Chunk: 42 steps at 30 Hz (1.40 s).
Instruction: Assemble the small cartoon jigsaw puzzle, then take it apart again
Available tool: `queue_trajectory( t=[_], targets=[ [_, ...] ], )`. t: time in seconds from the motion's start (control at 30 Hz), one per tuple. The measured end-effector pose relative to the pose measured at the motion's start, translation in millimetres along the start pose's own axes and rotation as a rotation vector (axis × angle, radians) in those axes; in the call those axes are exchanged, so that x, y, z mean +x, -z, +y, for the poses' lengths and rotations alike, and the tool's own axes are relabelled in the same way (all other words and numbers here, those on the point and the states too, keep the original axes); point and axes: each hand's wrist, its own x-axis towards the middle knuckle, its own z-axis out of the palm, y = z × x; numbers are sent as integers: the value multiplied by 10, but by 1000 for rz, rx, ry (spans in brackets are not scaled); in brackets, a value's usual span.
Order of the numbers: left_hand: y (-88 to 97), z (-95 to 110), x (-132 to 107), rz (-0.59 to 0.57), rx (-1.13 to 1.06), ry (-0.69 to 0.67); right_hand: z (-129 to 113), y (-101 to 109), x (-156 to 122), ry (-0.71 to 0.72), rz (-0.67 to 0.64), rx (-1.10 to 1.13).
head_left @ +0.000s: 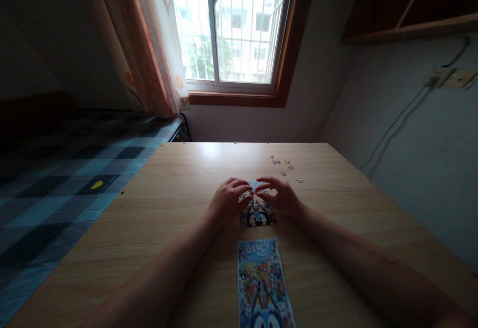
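A partly assembled colourful jigsaw puzzle (pixel 257 213) lies on the wooden table (pixel 168 203). My left hand (pixel 227 200) rests on its left side with fingers curled, fingertips pressing the puzzle's upper edge. My right hand (pixel 281 196) mirrors it on the right, its fingers pinched together at the puzzle's top. Whether a loose piece sits between the fingertips is too small to tell. Nearer to me lies a printed reference picture (pixel 263 283) with a blue cartoon character.
Several loose puzzle pieces (pixel 286 167) are scattered on the table's far right. A bed with a checked blue cover (pixel 67 183) stands to the left. A window (pixel 231 24) with a curtain (pixel 149 44) is ahead; a wall with a cable (pixel 396 124) is to the right.
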Motion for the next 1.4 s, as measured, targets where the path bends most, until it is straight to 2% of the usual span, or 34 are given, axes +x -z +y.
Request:
queue_trajectory(
  t=[0.23,0.37,0.5,1.07,1.4],
  targets=[
    [31,42,9,6,-25,-9,-34,-3,-1,53,5,-31],
    [43,62,18,43,-41,3,-39,26,13,56,143,-139],
    [41,65,22,58,-47,0,-27,67,44,-2,255,-158],
    [24,49,17,37,-39,-2,-35,64,61,185,47,-256],
    [6,19,11,-19,-22,10,-21,49,74,230,55,-308]
  ],
)
